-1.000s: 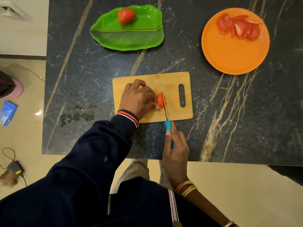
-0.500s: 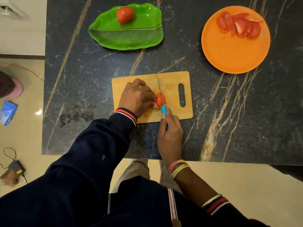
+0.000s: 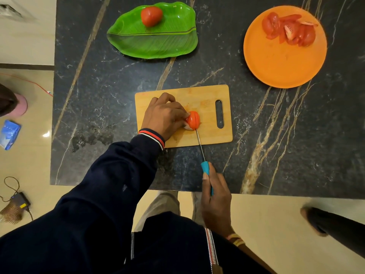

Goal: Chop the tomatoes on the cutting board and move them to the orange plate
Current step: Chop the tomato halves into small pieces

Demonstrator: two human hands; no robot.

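A red tomato piece [image 3: 193, 119] with cut lines across it lies on the wooden cutting board [image 3: 209, 95]. My left hand [image 3: 164, 115] presses its fingertips on the tomato's left side. My right hand [image 3: 216, 202] grips the blue handle of a thin knife [image 3: 199, 144] near the table's front edge; the blade tip rests at the tomato's near side. Several cut tomato pieces [image 3: 288, 29] lie at the back of the orange plate [image 3: 280, 64], far right. A whole tomato [image 3: 151, 15] sits on a green leaf-shaped plate [image 3: 154, 39], back centre.
The black marble table [image 3: 296, 135] ends just in front of my body. On the floor to the left lie a blue packet [image 3: 9, 134] and a charger with cable [image 3: 19, 200]. A dark foot [image 3: 324, 222] shows at the lower right.
My right hand has drawn the knife back toward me, from over the tomato to the table's front edge. My left hand stays on the tomato.
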